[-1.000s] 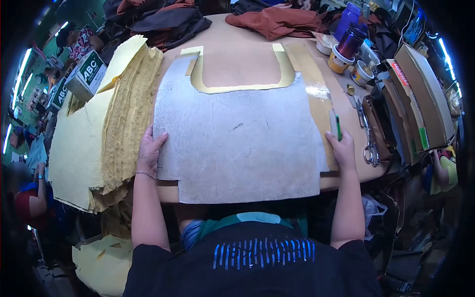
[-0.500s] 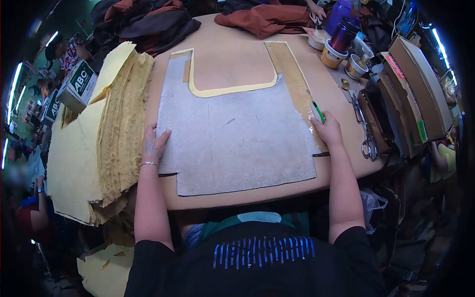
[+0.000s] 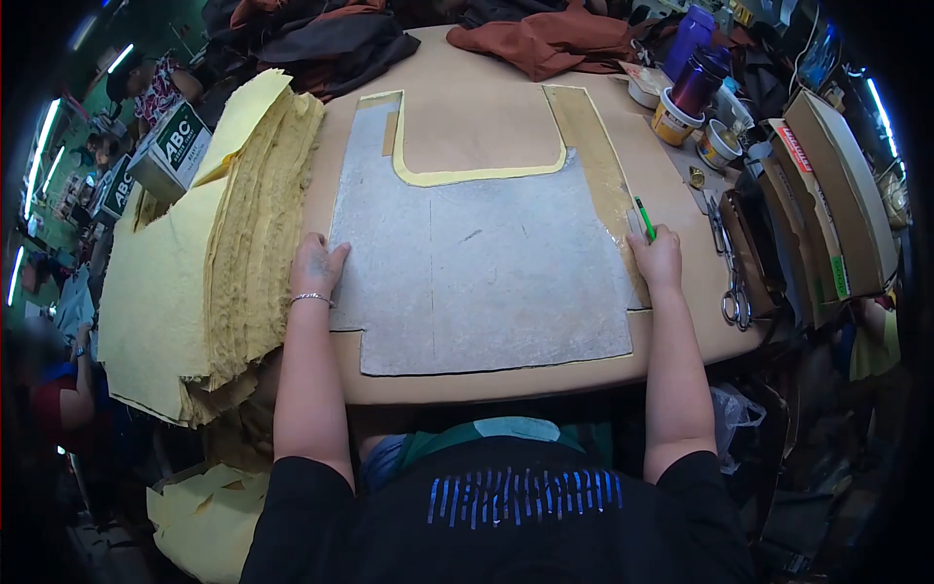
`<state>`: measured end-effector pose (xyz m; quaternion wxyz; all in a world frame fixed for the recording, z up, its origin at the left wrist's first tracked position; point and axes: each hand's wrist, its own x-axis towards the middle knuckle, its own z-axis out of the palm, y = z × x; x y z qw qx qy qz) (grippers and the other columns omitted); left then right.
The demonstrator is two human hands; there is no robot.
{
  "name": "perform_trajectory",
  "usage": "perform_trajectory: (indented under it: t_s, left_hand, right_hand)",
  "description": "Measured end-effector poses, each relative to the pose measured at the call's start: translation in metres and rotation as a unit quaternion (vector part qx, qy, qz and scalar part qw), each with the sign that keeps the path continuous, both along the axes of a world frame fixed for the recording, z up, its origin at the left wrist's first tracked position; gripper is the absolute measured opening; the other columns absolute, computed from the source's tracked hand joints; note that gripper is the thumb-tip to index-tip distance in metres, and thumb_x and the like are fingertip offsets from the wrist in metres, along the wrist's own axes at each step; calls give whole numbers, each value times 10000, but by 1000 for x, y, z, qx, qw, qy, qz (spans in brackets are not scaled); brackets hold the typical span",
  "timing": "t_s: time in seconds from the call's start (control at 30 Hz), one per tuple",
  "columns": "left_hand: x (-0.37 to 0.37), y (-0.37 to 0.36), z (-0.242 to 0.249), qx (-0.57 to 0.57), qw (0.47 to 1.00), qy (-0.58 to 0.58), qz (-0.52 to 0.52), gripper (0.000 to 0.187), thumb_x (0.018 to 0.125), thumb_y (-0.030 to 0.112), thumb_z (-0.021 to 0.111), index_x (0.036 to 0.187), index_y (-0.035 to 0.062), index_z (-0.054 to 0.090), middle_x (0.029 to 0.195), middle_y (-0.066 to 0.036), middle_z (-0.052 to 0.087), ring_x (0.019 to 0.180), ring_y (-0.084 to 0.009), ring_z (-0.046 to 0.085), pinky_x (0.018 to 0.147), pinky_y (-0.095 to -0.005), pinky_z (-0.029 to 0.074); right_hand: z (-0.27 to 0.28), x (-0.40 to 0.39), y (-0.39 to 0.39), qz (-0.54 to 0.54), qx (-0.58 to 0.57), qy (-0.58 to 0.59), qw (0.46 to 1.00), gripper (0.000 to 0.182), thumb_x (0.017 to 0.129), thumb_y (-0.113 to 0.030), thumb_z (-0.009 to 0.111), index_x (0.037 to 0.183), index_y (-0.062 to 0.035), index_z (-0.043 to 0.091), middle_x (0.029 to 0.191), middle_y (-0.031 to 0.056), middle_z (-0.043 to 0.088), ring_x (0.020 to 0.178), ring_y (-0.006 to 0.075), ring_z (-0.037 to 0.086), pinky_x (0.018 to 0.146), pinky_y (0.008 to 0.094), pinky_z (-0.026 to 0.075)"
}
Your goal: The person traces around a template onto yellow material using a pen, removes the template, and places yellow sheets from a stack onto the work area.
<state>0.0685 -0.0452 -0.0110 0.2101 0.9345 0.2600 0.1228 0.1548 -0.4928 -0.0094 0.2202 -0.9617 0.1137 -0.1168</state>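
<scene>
A large grey panel (image 3: 496, 273) with a U-shaped cut-out at its far side lies flat on the table. Yellow sheet (image 3: 477, 177) shows as a border along the cut-out, beneath the panel. My left hand (image 3: 316, 265) grips the panel's left edge, its thumb near the top face and its other fingers along the side. At the opposite edge, my right hand (image 3: 658, 258) holds a green pencil (image 3: 645, 219) that points up and away from me. This hand also rests against the panel's right edge, beside a brown taped strip (image 3: 600, 185). Its fingertips are partly hidden.
A thick stack of yellow sheets (image 3: 161, 282) stands on the left, with ABC boxes (image 3: 178, 146) behind. Scissors (image 3: 735, 292), tubs (image 3: 673, 122), a purple bottle (image 3: 689, 44) and a cardboard box (image 3: 842, 195) sit to the right. Dark and rust cloth (image 3: 545, 41) lies at the back.
The whole view has shifted a little. Dark gaps under the panel's near side notches have narrowed. My right fingers have closed further around the green pencil; both hands stay at the panel's edges.
</scene>
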Motion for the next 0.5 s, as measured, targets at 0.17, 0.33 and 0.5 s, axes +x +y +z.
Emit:
perform_trajectory:
  t_s: [0.17,0.33,0.5]
  left_hand:
    - [10,3,-4,-40,999,-1,12,404,631,258,688,865,-31,528,819,-200,555,787,-325,539,732,-361,431]
    - [14,8,-2,-41,999,5,9,422,593,255,715,841,-24,518,793,-178,563,751,-290,547,693,-346,445]
    - [23,30,-22,-160,987,-2,12,444,581,258,730,838,-24,504,803,-163,571,729,-254,556,653,-334,452]
  right_hand:
    - [3,5,2,-19,18,42,999,397,634,-275,683,862,18,542,882,213,528,849,344,533,757,384,435]
    - [8,9,0,-10,32,64,997,406,623,-267,694,847,32,535,841,203,563,813,322,559,723,378,442]
    - [9,10,-1,-2,34,70,997,404,613,-257,705,826,40,536,815,197,582,776,310,575,692,368,448]
